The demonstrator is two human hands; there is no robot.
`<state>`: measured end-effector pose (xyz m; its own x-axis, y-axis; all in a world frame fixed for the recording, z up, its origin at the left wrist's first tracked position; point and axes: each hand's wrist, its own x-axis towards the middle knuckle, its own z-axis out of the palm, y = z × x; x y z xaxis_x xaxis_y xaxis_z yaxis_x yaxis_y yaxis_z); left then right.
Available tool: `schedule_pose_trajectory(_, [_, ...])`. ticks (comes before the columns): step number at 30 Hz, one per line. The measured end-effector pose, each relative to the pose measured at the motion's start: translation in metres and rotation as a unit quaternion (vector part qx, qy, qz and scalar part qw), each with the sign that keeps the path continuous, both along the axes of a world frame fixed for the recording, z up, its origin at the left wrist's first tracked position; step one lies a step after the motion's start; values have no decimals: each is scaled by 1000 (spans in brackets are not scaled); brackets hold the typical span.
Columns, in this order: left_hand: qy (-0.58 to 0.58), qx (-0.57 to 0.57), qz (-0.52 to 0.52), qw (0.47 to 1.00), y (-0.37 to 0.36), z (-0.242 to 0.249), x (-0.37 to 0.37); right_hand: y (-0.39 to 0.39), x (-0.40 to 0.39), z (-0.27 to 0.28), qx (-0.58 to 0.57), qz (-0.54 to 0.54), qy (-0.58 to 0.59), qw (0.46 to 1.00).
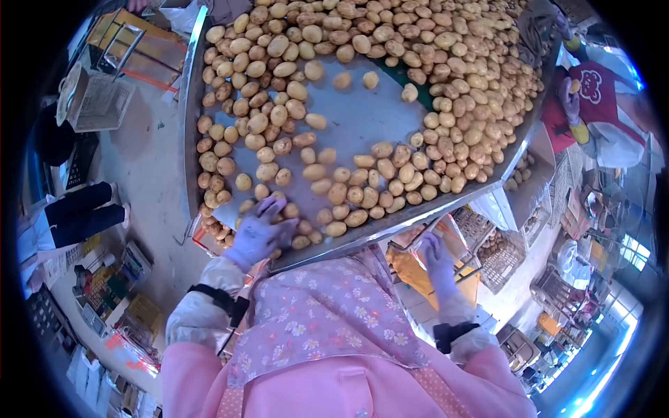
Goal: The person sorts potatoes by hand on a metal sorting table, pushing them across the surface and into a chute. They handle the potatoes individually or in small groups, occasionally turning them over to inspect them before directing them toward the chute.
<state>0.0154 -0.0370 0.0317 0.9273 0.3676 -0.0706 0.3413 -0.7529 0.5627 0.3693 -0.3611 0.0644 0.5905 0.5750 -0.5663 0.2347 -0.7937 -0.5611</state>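
Observation:
My left hand point(259, 233), in a pale purple glove, lies with fingers spread over potatoes at the front left corner of a metal-edged sorting table. Its fingertips touch some of the loose potatoes point(301, 241) there. My right hand point(437, 259), gloved alike, is off the table's front edge, its fingers loosely extended and no potato showing in them. Just below it are a metal handle frame point(468, 268) and a yellow sack point(411, 272). Many potatoes point(481, 104) are heaped at the table's back and right, around a bare patch of tabletop point(362, 118).
At the right side of the table another person point(603, 104) in a red apron holds a potato in a gloved hand. Crates point(505, 261) with potatoes stand at front right. A pale basket point(104, 101) is on the left floor. Another person's dark-trousered legs point(80, 216) show at left.

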Motion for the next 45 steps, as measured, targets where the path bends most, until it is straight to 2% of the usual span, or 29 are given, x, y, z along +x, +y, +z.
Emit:
schedule_pose_trajectory(1, [10, 17, -13, 1000, 7, 4, -9, -34, 17, -11, -60, 140, -155, 976])
schedule_pose_trajectory(2, [9, 19, -13, 1000, 14, -3, -15, -31, 22, -9, -58, 140, -156, 976])
schedule_pose_trajectory(4, [80, 4, 109, 991, 36, -22, -16, -5, 38, 2, -46, 146, -415, 897])
schedule_pose_trajectory(6, [-18, 98, 194, 976, 77, -10, 25, 83, 24, 13, 11, 79, -304, 949])
schedule_pose_trajectory(8, [-65, 159, 296, 940, 106, -13, 68, 154, -1, -27, 144, 96, -331, 928])
schedule_pose_trajectory(10, [14, 186, 318, 929, 100, -27, 103, 215, -56, -50, -95, 157, -314, 931])
schedule_pose_trajectory(11, [91, 210, 337, 913, 101, -32, 111, 230, -77, -45, -102, 258, -297, 914])
schedule_pose_trajectory(12, [93, 210, 342, 911, 100, -30, 106, 225, -94, -73, -9, 329, -287, 899])
schedule_pose_trajectory(13, [56, 133, 293, 945, 91, -25, 94, 230, -100, -58, -10, 446, -278, 851])
schedule_pose_trajectory(14, [20, 53, 241, 969, 79, -19, 80, 223, -85, -60, 96, 510, -207, 830])
schedule_pose_trajectory(15, [41, 81, 206, 974, 65, -16, 57, 211, -59, -60, 199, 561, -129, 793])
schedule_pose_trajectory(17, [60, 89, 172, 979, 48, -8, 15, 240, 3, -39, 78, 514, -9, 854])
schedule_pose_trajectory(19, [65, 61, 174, 981, 54, -8, -9, 271, 78, -81, 84, 484, -229, 840])
schedule_pose_trajectory(20, [38, 28, 202, 978, 59, -11, -19, 311, 88, -86, 134, 408, -309, 849])
schedule_pose_trajectory(21, [10, -4, 229, 973, 63, -12, -24, 351, 90, -86, 181, 323, -383, 846])
schedule_pose_trajectory(23, [-25, 52, 309, 949, 104, -5, 12, 422, 47, -94, 191, 180, -389, 883])
schedule_pose_trajectory(26, [-99, -30, 356, 929, 141, 1, 83, 436, 1, -108, 215, 160, -370, 889])
schedule_pose_trajectory(27, [-24, 14, 294, 955, 145, -8, 95, 421, 0, -103, 209, 161, -370, 891])
schedule_pose_trajectory(29, [157, 29, 265, 951, 144, -14, 114, 387, -1, -79, 111, 382, -351, 848])
schedule_pose_trajectory(32, [238, 47, 283, 928, 127, -26, 117, 383, -10, -55, 87, 345, -324, 877])
schedule_pose_trajectory(34, [188, 36, 289, 938, 114, -40, 108, 410, -35, -21, 94, 370, -319, 868])
schedule_pose_trajectory(36, [139, 27, 297, 944, 108, -38, 94, 431, -70, -80, 145, 427, -195, 871])
schedule_pose_trajectory(37, [129, -10, 295, 947, 105, -33, 88, 426, -84, -97, 148, 425, -196, 871])
schedule_pose_trajectory(39, [115, -43, 298, 947, 97, -24, 75, 423, -102, -107, 98, 486, -377, 782])
schedule_pose_trajectory(40, [81, -65, 337, 936, 87, -19, 66, 412, -99, -104, 122, 508, -382, 762])
schedule_pose_trajectory(41, [47, -88, 378, 920, 77, -14, 56, 411, -95, -88, 126, 512, -382, 759])
schedule_pose_trajectory(43, [-6, -35, 385, 922, 61, -12, 32, 419, -86, -52, 43, 545, -230, 805])
schedule_pose_trajectory(44, [-37, -90, 441, 892, 51, -15, 19, 425, -82, -67, 133, 490, -281, 814])
schedule_pose_trajectory(45, [-67, -146, 495, 854, 41, -19, 9, 439, -72, -72, 132, 495, -278, 813])
